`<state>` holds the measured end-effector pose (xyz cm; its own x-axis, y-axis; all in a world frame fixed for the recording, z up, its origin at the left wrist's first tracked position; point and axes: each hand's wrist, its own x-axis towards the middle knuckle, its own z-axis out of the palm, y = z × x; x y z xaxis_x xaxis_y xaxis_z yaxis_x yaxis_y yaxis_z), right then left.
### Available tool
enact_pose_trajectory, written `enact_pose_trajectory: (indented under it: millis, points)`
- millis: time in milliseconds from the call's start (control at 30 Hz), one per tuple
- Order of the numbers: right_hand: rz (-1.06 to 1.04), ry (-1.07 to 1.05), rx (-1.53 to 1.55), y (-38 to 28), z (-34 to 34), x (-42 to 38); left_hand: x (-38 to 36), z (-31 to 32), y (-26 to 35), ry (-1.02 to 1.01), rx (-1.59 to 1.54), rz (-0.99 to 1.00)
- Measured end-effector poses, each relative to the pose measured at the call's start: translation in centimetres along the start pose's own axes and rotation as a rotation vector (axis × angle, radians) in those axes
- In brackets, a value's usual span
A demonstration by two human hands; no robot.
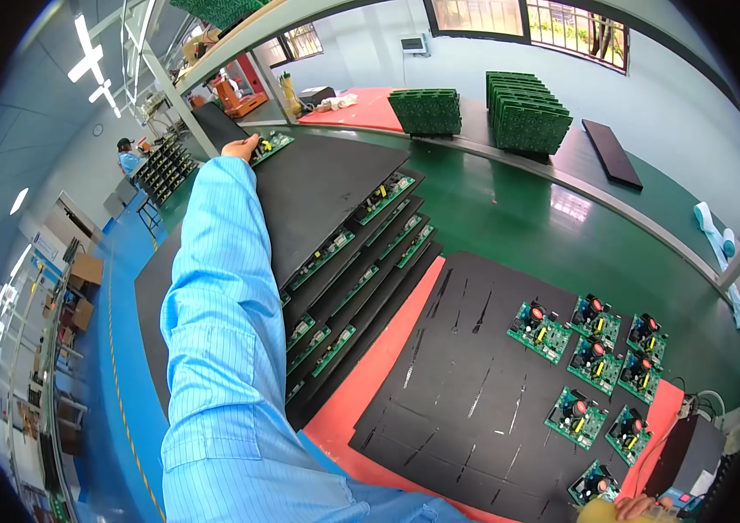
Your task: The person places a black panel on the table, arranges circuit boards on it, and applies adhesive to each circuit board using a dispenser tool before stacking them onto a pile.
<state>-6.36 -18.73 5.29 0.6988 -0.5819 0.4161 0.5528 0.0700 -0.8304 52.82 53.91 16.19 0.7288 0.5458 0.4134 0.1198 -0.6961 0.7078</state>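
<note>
My left hand point(241, 148), in a light blue sleeve, reaches to the far corner of a stack of black sheets point(326, 174). Its fingers are closed on the edge of a green circuit board point(272, 148) at the top sheet's far edge. More populated boards point(385, 196) sit between the stacked sheets. At the bottom right edge, my right hand point(644, 507) curls against a pale yellow object point(598, 512), cut off by the frame, whose kind I cannot make out. Just above it lies a circuit board point(594, 482), among several on a black mat point(448, 392).
Red sheeting point(344, 418) shows under the mat. Bare green boards stand in racks point(527, 113) on the back shelf, beside a dark flat block point(611, 154). A dark box point(692, 458) with cables stands at right. Far left, a person point(128, 159) is near another stack.
</note>
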Motion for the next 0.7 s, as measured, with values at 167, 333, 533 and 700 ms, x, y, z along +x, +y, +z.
enact_pose_trajectory:
  millis: [167,333,533,700]
  points:
    - [-0.01,-0.023,0.01,0.5,0.3,0.5,-2.0,0.0,0.7,0.094,-0.064,0.126]
    - [-0.031,-0.029,0.016,0.5,0.5,0.5,-3.9,-0.7,2.4,0.068,-0.032,0.082]
    - [-0.054,-0.031,-0.03,-0.2,-0.6,-0.2,-1.3,0.4,1.0,0.351,0.306,0.13]
    - [-0.117,0.007,-0.042,0.2,-1.8,-1.1,-8.9,1.5,17.8,0.378,0.242,0.506]
